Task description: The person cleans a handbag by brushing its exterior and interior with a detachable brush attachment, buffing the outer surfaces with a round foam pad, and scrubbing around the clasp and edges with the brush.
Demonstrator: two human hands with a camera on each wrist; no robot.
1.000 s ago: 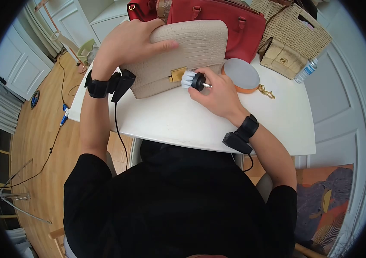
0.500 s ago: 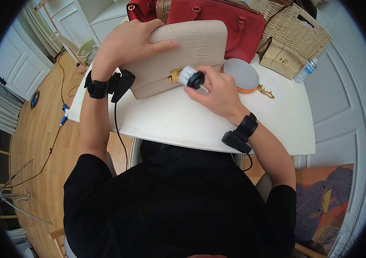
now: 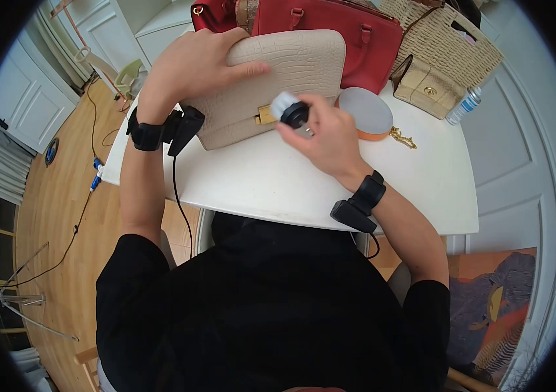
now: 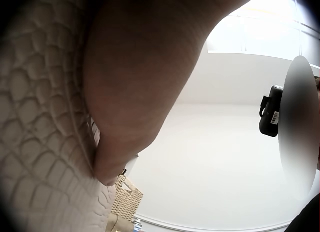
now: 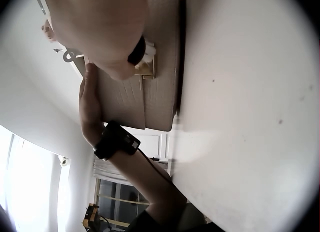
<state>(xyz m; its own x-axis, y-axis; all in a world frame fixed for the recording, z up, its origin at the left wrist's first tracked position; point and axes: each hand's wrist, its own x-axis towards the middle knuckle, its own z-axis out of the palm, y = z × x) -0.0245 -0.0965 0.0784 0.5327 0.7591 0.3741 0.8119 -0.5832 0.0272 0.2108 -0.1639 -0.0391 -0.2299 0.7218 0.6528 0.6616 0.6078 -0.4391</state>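
A beige crocodile-textured bag [image 3: 297, 65] stands tilted on the white table, its gold clasp [image 3: 265, 115] facing the person. The left hand [image 3: 203, 65] grips its upper left edge, thumb across the front and the other fingertips hidden behind. In the left wrist view this hand [image 4: 140, 67] lies against the textured surface [image 4: 30, 102]. Between thumb and fingers, the right hand [image 3: 331, 137] holds a small round brush [image 3: 294, 113] with blurred white bristles, just right of the clasp. The right wrist view shows the bristles [image 5: 149, 52] over the clasp [image 5: 146, 69]; whether they touch is unclear.
Behind the beige bag stands a red handbag [image 3: 330, 39]. A round grey-topped tin [image 3: 365, 112] with an orange side, a gold chain [image 3: 402, 138], a gold bag [image 3: 425, 88], a woven basket bag [image 3: 447, 46] and a spray can [image 3: 464, 106] are at the right.
The right hand has shifted slightly left and up, and the brush has turned so its black base faces more toward the person. The left hand and beige bag have stayed in place.
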